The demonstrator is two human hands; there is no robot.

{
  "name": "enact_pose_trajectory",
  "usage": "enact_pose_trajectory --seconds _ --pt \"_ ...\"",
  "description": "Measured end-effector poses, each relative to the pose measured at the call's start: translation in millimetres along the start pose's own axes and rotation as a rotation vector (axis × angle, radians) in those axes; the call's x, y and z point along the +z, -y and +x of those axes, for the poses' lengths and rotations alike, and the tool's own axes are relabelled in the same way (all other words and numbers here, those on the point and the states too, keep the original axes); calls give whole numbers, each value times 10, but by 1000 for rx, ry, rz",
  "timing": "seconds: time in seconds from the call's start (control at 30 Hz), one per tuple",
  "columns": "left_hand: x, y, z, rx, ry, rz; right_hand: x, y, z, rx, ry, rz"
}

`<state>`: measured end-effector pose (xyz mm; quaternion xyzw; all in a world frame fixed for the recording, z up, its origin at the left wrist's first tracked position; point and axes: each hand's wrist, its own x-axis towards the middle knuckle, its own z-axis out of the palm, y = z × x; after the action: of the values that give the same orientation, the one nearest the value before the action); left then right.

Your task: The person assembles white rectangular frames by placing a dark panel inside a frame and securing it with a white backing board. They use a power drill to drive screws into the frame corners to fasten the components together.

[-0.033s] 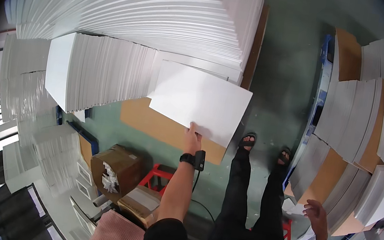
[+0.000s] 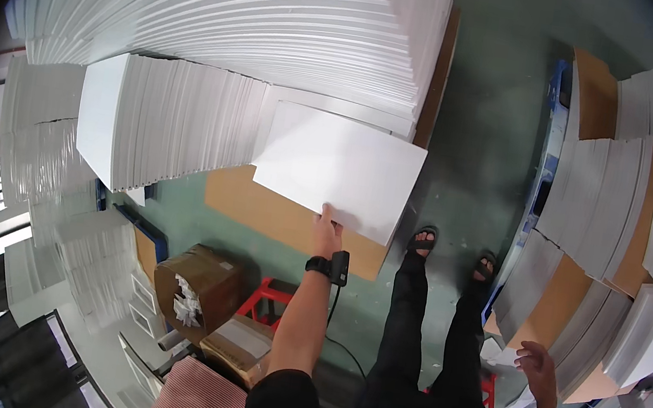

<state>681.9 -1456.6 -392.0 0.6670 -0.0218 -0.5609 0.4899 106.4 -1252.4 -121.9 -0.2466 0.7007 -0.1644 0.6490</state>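
Observation:
My left hand grips the near edge of a flat white board, its thumb on top and the other fingers mostly hidden beneath. The board lies slightly askew at the right end of a long row of upright white boards, above a brown sheet. My right hand hangs at the lower right beside stacked boards. Its fingers are loosely bent and apart, and nothing shows in them. Each wrist wears a black strap with a small device.
A tall stack of white boards fills the far left. To the right, white and brown boards stand on a blue pallet. An opened carton, a red stool and checked cloth are at lower left. Green floor runs between.
The white board's right end has shifted slightly to the left. My left hand keeps its grip on the near edge, and my right hand has hardly moved.

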Motion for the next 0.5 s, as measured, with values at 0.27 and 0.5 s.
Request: enact_pose_trajectory --seconds 0.27,0.5 --pt "319 -256 302 -17 -28 30 326 162 184 33 23 1" --pt "366 -343 512 -36 -136 -29 361 184 284 42 28 -5"
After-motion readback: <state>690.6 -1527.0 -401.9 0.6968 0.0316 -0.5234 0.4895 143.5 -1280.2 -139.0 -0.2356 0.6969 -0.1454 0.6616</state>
